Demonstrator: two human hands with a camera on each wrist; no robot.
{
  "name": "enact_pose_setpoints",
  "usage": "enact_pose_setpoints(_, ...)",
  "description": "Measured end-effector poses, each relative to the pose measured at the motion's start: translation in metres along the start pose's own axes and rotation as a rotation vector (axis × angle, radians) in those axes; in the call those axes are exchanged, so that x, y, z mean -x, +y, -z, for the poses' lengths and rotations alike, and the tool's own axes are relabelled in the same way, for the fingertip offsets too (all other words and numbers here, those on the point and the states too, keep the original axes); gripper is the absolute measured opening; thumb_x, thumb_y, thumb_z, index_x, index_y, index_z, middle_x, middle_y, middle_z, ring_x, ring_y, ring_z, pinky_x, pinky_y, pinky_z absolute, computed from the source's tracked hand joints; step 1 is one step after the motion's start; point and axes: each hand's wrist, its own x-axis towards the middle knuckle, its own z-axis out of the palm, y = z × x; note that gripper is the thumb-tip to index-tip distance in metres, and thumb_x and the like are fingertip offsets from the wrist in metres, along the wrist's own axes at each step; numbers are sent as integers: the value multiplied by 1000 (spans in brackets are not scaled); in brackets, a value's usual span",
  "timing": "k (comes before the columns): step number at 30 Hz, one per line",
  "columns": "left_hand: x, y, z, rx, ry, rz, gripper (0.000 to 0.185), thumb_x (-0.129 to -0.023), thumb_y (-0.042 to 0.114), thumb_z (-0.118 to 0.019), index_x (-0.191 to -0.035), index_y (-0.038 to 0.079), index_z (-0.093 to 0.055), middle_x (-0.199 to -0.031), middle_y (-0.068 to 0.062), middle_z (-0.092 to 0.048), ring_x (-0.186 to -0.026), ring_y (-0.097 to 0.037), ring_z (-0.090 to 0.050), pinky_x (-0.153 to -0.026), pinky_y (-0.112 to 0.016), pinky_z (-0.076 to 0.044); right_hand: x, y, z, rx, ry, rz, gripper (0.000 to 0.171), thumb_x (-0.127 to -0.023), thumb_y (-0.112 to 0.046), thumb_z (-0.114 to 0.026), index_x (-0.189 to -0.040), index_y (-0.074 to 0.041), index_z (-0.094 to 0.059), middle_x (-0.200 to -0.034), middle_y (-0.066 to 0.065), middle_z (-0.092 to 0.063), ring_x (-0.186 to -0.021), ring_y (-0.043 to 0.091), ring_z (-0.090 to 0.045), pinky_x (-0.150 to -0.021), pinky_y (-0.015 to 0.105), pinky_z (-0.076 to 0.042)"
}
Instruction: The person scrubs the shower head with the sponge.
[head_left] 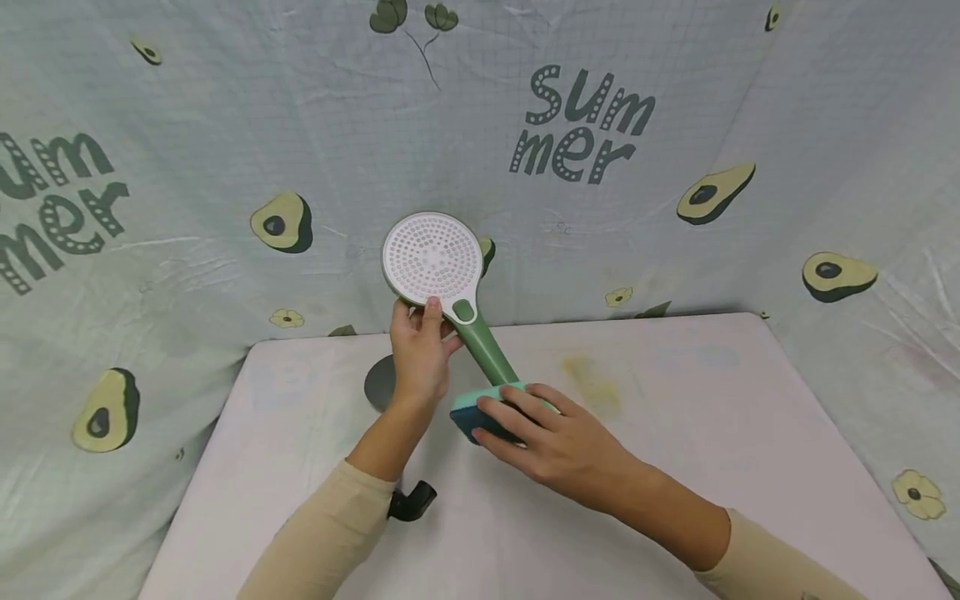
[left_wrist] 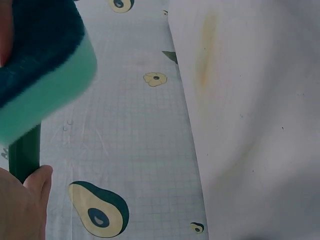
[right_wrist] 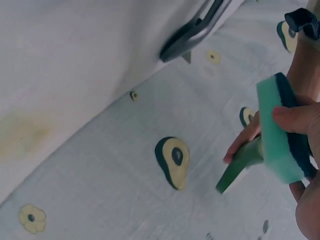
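Note:
A shower head [head_left: 432,260] with a white, dotted spray face and a green handle [head_left: 486,348] is held up above the table, tilted. My left hand [head_left: 422,350] grips it at the lower edge of the round head, thumb on the front rim. My right hand [head_left: 558,442] holds a sponge [head_left: 480,410], light green with a dark blue scouring layer. In the right wrist view the sponge [right_wrist: 272,135] has its light green side toward the shower head [right_wrist: 240,167]. The sponge covers the lower end of the handle in the head view.
Behind my left forearm, a dark grey disc [head_left: 380,383] and a black bent end piece [head_left: 412,502] show on the white table [head_left: 675,417]. A yellowish stain [head_left: 592,383] marks the tabletop. A cloth printed with avocados [head_left: 281,222] hangs behind and beside the table.

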Motion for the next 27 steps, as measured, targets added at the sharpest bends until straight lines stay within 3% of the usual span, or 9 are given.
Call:
enact_pose_setpoints(3,0,1,1,17,3,5,33,-112,13,-40,-143,3,-38,-134,-22,-58,-94,-19,-74,-74,-34,-64,3,4,2,-120,-4,-74,62,-83,-19,-88,-139,-30,-63,-150,9,-53,-132,28,-54,-107,42,-51)
enact_pose_setpoints(7,0,2,3,68,-1,16,31,-113,12,-37,-142,2,-38,-133,-22,-58,-90,-20,-74,-73,-35,-64,14,16,0,-454,-5,-249,68,-84,-10,-86,-142,-29,-58,-155,13,-43,-141,34,-44,-108,49,-52)
enact_pose_setpoints(11,2,3,5,100,-48,22,31,-113,12,-35,-141,1,-38,-132,-21,-59,-91,-23,-76,-78,-37,-65,31,23,-8,-786,-33,-426,64,-92,-4,-76,-147,-20,-46,-163,12,-32,-147,32,-38,-109,43,-52)
enact_pose_setpoints(15,3,2,4,92,-95,-2,33,-113,12,-35,-144,2,-36,-137,-22,-57,-97,-24,-75,-84,-39,-64,39,27,-12,-926,-30,-523,63,-95,-5,-72,-149,-19,-42,-165,9,-31,-148,28,-37,-111,36,-49)
enact_pose_setpoints(18,2,0,3,71,-74,-19,33,-113,13,-37,-144,2,-36,-136,-22,-57,-97,-23,-75,-83,-38,-64,35,28,-9,-798,-8,-461,63,-92,-6,-76,-148,-22,-51,-162,11,-34,-147,30,-37,-110,41,-50)
enact_pose_setpoints(22,1,-2,2,19,-28,-5,31,-112,12,-41,-142,3,-38,-131,-19,-58,-94,-19,-73,-77,-33,-64,19,19,-2,-439,18,-261,61,-87,-9,-82,-141,-28,-63,-154,13,-47,-140,35,-45,-108,50,-50)
enact_pose_setpoints(27,0,-4,2,-41,-41,-19,34,-112,12,-42,-144,3,-38,-131,-20,-58,-95,-18,-73,-78,-32,-64,-2,-2,0,-65,0,-40,50,-89,-22,-83,-135,-29,-67,-149,8,-54,-130,28,-55,-105,43,-50)
